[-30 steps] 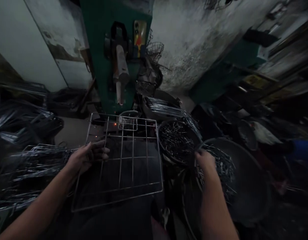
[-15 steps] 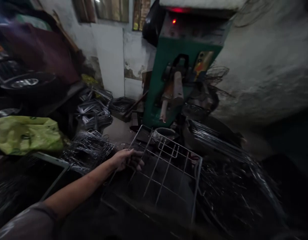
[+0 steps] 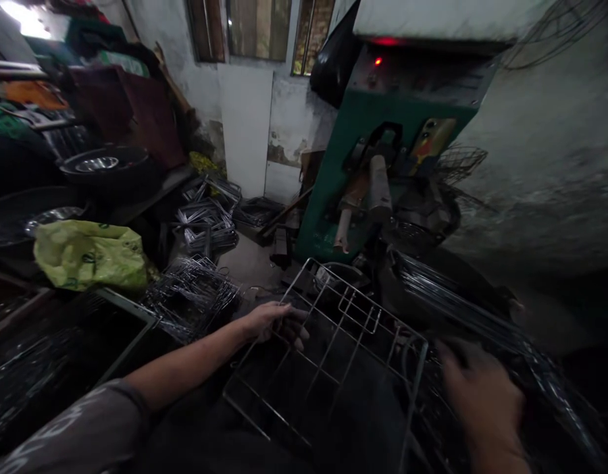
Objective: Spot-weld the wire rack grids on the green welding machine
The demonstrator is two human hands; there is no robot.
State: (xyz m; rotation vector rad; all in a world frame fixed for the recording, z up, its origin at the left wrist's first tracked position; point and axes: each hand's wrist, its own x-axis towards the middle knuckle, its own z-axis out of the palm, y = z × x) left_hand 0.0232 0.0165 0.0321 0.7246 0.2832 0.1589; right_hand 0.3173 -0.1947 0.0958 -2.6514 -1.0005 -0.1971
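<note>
My left hand (image 3: 277,322) is closed on the left side of a rectangular wire rack (image 3: 339,327), its fingers reaching under the wires. The rack has crossing bars and a small wire loop near its far edge, and it is tilted over my lap. My right hand (image 3: 476,388) is at the right, apart from the rack and above a dark heap of metal wire pieces (image 3: 447,401). Motion smears its fingers, so whether they grip anything does not show. Beyond the rack stands a green machine (image 3: 328,197) with two protruding electrode arms and a lit red lamp.
Bundled metal rods (image 3: 432,280) lie at the right. On the left are a pile of wire pieces (image 3: 193,293), a yellow-green sack (image 3: 89,253) and stacked wire frames (image 3: 208,217) on the floor. A white wall (image 3: 555,171) stands behind the machine.
My right hand has come into view at the right. The camera view has swung left, so things sit further right. My left hand keeps its hold on the wire rack.
</note>
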